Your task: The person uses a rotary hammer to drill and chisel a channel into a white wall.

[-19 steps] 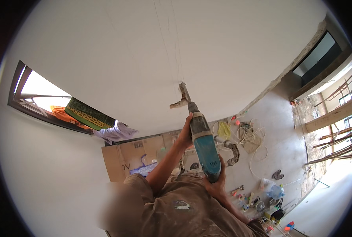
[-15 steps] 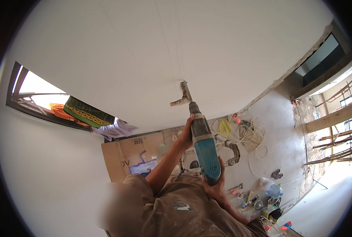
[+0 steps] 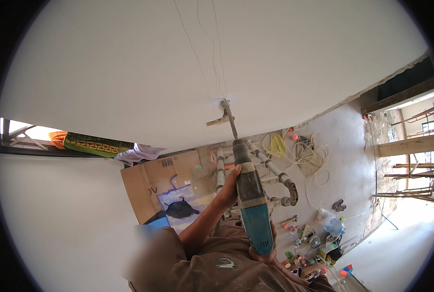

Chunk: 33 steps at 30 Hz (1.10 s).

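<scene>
The left hand (image 3: 231, 191) grips the black front of the teal power drill (image 3: 256, 221), at 5 o'clock in view; the right hand (image 3: 267, 256) holds its rear. The bit (image 3: 232, 123) points nearly to 12 o'clock, at the white wall's (image 3: 129, 73) notch (image 3: 216, 121).

Drill (image 3: 254, 202) now lower in view than in both earlier frames; longer stretch of bit (image 3: 232, 124) exposed ahead of its nose. Left hand (image 3: 231, 189) and right hand (image 3: 266, 255) down with it, the right now mostly hidden behind the drill's rear. Dark item (image 3: 182, 209) come into sight beside left forearm (image 3: 202, 223). More of ladder (image 3: 274, 168) showing; window (image 3: 34, 131) at far left reduced to a narrower strip.
</scene>
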### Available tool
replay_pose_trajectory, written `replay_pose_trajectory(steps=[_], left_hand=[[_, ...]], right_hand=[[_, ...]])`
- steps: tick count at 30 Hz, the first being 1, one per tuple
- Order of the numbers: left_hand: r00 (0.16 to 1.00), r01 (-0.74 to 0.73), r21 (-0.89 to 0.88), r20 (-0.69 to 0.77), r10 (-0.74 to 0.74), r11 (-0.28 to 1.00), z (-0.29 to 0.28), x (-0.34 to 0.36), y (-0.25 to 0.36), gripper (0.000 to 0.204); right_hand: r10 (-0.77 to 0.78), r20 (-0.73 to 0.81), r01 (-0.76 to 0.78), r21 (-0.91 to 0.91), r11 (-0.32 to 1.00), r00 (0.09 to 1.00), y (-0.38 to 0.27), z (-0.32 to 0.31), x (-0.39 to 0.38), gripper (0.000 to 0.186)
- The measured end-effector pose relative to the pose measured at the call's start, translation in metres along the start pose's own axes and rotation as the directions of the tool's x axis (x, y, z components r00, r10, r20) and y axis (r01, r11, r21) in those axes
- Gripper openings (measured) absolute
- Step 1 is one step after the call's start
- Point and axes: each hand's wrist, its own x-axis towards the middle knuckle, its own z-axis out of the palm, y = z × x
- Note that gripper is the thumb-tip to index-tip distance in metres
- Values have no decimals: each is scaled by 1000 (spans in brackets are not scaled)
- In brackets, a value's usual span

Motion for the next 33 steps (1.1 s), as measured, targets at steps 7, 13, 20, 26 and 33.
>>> replay_pose_trajectory(steps=[7, 13, 20, 26, 33], left_hand=[[997, 15, 36, -81, -13, 999, -9, 23, 20, 74], [999, -22, -43, 40, 23, 999, 7, 19, 24, 64], [998, -55, -8, -10, 55, 998, 36, -3, 7, 66], [998, -50, -4, 43, 50, 999, 31, -12, -21, 63], [996, -52, -20, 76, 53, 998, 31, -2, -10, 62]], right_hand=[[57, -36, -59, -37, 998, 998, -19, 8, 42, 106], [70, -39, -71, -22, 997, 997, -21, -2, 47, 103], [183, -97, -184, 7, 983, 978, -17, -20, 15, 100], [120, -143, -114, 49, 992, 982, 4, -23, -20, 98], [65, -146, -66, -3, 998, 987, 12, -23, -11, 100]])
